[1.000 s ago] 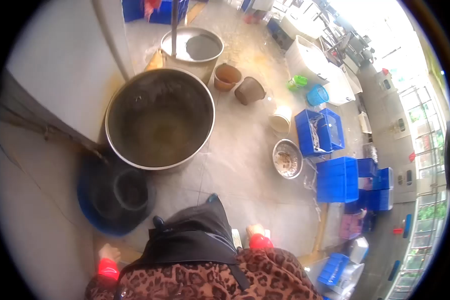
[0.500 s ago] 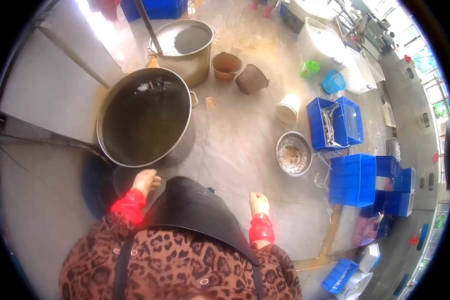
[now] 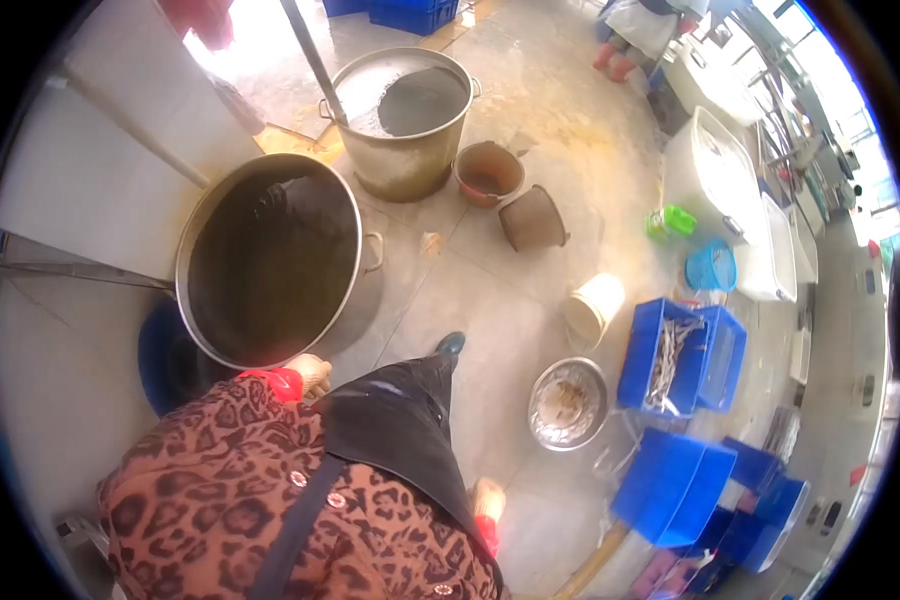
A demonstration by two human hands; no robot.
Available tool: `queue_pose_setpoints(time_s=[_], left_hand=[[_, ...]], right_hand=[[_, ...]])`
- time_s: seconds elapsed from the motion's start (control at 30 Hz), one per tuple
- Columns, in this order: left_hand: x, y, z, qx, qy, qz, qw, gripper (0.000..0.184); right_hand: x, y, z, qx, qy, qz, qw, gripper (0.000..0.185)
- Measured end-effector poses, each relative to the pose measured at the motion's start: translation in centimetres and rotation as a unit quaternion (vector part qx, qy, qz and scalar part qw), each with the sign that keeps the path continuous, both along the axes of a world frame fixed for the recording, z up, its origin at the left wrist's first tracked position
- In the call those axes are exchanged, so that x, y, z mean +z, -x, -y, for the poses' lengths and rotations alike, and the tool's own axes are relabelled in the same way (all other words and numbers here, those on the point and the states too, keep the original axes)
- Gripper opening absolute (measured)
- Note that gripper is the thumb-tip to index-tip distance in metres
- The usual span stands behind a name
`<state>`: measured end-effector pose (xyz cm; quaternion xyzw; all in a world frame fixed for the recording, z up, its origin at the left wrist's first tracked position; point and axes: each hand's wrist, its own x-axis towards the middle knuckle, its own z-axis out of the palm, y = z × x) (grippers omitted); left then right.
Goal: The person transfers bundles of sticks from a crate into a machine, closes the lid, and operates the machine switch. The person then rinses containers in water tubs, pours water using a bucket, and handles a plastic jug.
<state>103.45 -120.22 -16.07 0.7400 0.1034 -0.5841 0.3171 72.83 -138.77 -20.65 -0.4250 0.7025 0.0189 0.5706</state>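
Observation:
My left hand (image 3: pixel 313 375), in a pale glove with a red cuff, is just below the near rim of a large metal pot (image 3: pixel 270 265) full of dark liquid. Its fingers are curled in, and I see nothing held in them; whether it touches the pot I cannot tell. My right hand (image 3: pixel 487 498), gloved the same way, hangs low beside my black apron (image 3: pixel 395 415). It is loosely closed with nothing visible in it. A metal bowl (image 3: pixel 568 403) with pale residue lies on the floor ahead of that hand.
A second pot (image 3: pixel 410 160) with a pole leaning in it stands behind, near two brown buckets (image 3: pixel 488 172) (image 3: pixel 533 220). On the right are a white bucket (image 3: pixel 595 308), blue crates (image 3: pixel 674 485) and white tubs (image 3: pixel 710 175). Another person's pink boots (image 3: pixel 615 65) show at the back.
My view has turned and moved forward; the bowl and crates sit lower in it. A boot tip shows out front. The right hand has dropped back beside the apron.

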Motion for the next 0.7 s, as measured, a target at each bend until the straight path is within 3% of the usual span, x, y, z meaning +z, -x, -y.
queue_pose_setpoints(time_s=[0.03,0.1,0.23,0.27,0.3,0.33,0.4,0.43,0.47,0.5,0.53,0.6,0.7], left_hand=[[-0.9,-1.1,2.9,0.007,-0.001,-0.003,1.000,0.023],[-1.9,-1.9,7.6,-0.018,-0.077,0.117,0.990,0.025],[-3.8,-6.8,19.0,0.019,0.002,0.041,0.999,0.021],[-2.7,-7.4,22.6,0.009,0.032,0.086,0.996,0.022],[-1.4,-7.9,25.7,0.002,0.064,0.134,0.989,0.024],[-1.6,-8.5,28.6,0.012,0.080,0.134,0.988,0.024],[-0.6,-10.0,34.0,0.038,0.111,0.140,0.983,0.023],[0.2,-9.9,36.0,0.056,0.128,0.146,0.979,0.022],[-0.5,-10.7,37.8,0.053,0.141,0.124,0.981,0.021],[-1.5,-11.7,38.5,0.054,0.157,0.102,0.981,0.020],[-1.3,-11.8,39.7,0.069,0.163,0.121,0.977,0.018],[-2.7,-12.3,40.9,0.068,0.158,0.095,0.980,0.018],[-3.8,-12.4,42.5,0.109,0.125,0.085,0.982,0.019]], right_hand=[[-2.0,1.0,1.6,-0.006,-0.012,0.035,0.999,0.013],[-5.0,3.5,4.0,-0.028,-0.048,0.086,0.995,0.007],[-8.7,7.0,9.1,-0.132,-0.075,0.188,0.970,0.008],[-9.2,7.2,10.0,-0.168,-0.072,0.208,0.961,0.011],[-8.0,8.2,10.7,-0.201,-0.067,0.234,0.949,0.015],[-8.3,7.8,12.3,-0.274,-0.102,0.164,0.942,0.014],[-5.1,3.4,16.1,-0.316,-0.128,0.058,0.938,0.013],[0.8,0.4,18.9,-0.345,-0.177,0.150,0.910,0.025],[0.7,-0.7,19.9,-0.198,-0.113,0.066,0.972,0.028],[0.0,-1.9,19.9,-0.039,-0.044,-0.021,0.998,0.030],[-0.4,-2.4,21.1,-0.041,-0.045,-0.027,0.998,0.030],[-1.4,-2.6,23.9,-0.043,-0.053,0.108,0.992,0.024],[-2.6,-3.7,29.6,-0.002,-0.036,0.010,0.999,0.021]])
